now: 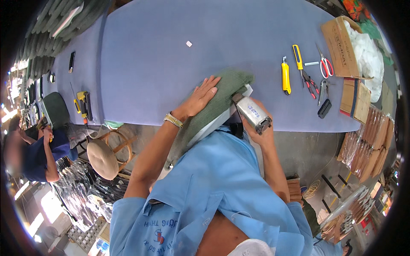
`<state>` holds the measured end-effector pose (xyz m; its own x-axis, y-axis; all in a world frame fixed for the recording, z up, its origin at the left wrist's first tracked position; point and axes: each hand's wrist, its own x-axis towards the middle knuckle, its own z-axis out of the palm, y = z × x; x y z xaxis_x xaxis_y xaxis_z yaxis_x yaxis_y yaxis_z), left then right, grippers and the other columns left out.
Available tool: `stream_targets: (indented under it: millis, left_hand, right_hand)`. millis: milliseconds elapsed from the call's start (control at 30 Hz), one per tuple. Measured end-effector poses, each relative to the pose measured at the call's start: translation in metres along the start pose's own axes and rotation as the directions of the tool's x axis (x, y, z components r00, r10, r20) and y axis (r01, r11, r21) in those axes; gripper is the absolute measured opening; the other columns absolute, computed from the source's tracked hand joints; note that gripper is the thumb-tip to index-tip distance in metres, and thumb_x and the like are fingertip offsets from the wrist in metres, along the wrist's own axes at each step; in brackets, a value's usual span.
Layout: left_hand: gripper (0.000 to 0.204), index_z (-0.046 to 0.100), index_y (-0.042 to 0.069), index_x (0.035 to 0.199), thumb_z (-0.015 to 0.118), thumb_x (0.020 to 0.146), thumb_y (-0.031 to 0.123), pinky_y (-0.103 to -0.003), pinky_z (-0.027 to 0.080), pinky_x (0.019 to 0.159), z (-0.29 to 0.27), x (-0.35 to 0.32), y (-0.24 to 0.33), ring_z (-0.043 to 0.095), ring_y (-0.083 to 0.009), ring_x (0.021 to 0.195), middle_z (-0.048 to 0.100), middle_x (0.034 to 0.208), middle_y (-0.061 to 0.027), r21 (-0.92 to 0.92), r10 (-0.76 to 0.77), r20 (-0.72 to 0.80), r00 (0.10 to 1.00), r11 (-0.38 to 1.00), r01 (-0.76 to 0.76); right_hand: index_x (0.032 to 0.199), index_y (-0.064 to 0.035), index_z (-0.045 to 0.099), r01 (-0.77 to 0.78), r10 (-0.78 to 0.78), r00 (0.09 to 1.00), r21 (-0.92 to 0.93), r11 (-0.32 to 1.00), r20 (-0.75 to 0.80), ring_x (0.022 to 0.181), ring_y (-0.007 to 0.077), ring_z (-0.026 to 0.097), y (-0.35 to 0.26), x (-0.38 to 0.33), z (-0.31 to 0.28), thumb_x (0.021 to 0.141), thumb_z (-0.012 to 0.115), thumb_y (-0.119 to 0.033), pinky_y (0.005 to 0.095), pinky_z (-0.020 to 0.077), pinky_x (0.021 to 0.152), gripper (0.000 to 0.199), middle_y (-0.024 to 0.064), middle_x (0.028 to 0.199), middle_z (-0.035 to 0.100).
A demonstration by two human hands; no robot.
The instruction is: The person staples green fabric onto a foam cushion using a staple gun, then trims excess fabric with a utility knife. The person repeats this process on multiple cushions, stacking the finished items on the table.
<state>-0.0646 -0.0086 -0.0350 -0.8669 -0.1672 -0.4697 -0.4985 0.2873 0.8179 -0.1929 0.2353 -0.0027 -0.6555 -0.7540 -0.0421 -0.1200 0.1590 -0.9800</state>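
Green cushion (221, 99) under left hand (202, 98), palm apparently flat.

A broad surface (145, 81) covered in blue-grey cloth stretches across 12 o'clock. Grey floor (316, 149) shows between 3 and 4, with a loose coil of pale cord (313, 189) at 4. Between 8 and 9 is a wooden seat with a round beige cushion (102, 159). Bundled brown pieces (371, 143) are stacked at 3. Glaring white light (51, 206) comes from 8, too washed out to tell window from lamp.
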Motion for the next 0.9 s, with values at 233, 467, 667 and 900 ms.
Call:
stream_targets:
  millis: [233, 467, 667, 900]
  left_hand:
    - [0.071, 0.023, 0.010, 0.166, 0.042, 0.109, 0.047, -0.056, 0.015, 0.127, 0.006, -0.021, 0.048, 0.011, -0.0410, 0.160, 0.015, 0.172, -0.0234, 0.186, 0.126, -0.020, 0.992, 0.975, -0.120]
    - [0.077, 0.026, -0.001, 0.162, 0.064, 0.100, 0.025, -0.054, 0.035, 0.121, 0.033, -0.026, 0.063, 0.031, -0.0467, 0.152, 0.031, 0.165, -0.0280, 0.428, 0.157, -0.225, 0.962, 0.902, -0.047]
    - [0.079, 0.025, -0.005, 0.160, 0.066, 0.097, 0.018, -0.048, 0.039, 0.119, 0.029, -0.026, 0.062, 0.038, -0.0461, 0.148, 0.037, 0.162, -0.0277, 0.473, 0.198, -0.243, 0.950, 0.879, -0.063]
    - [0.084, 0.025, -0.003, 0.161, 0.069, 0.092, 0.015, -0.048, 0.040, 0.119, 0.029, -0.026, 0.067, 0.038, -0.0432, 0.149, 0.037, 0.162, -0.0258, 0.469, 0.158, -0.244, 0.957, 0.883, -0.026]
  right_hand:
    - [0.133, -0.0022, 0.063, -0.005, 0.004, 1.000, -0.035, 0.999, -0.003, 0.104, 0.0211, 0.072, -0.011, 0.003, -0.001, 0.080, 0.073, 0.001, 0.0309, 0.0539, 0.092, 0.054, 0.0144, 0.115, 0.074]
    - [0.135, -0.0027, 0.064, -0.043, 0.041, 0.999, -0.056, 0.998, -0.024, 0.107, 0.0254, 0.074, -0.012, 0.001, 0.002, 0.078, 0.074, 0.001, 0.0322, 0.0558, 0.092, 0.058, 0.0168, 0.120, 0.073]
    - [0.137, -0.0007, 0.063, -0.049, 0.049, 0.999, -0.015, 0.999, 0.021, 0.111, 0.0236, 0.072, -0.007, -0.004, 0.002, 0.080, 0.077, -0.002, 0.0324, 0.0556, 0.095, 0.059, 0.0165, 0.126, 0.072]
    - [0.136, -0.0027, 0.063, -0.084, 0.085, 0.994, -0.025, 0.996, 0.064, 0.110, 0.0299, 0.074, -0.011, -0.001, 0.002, 0.078, 0.078, -0.004, 0.0340, 0.0575, 0.093, 0.060, 0.0172, 0.125, 0.073]
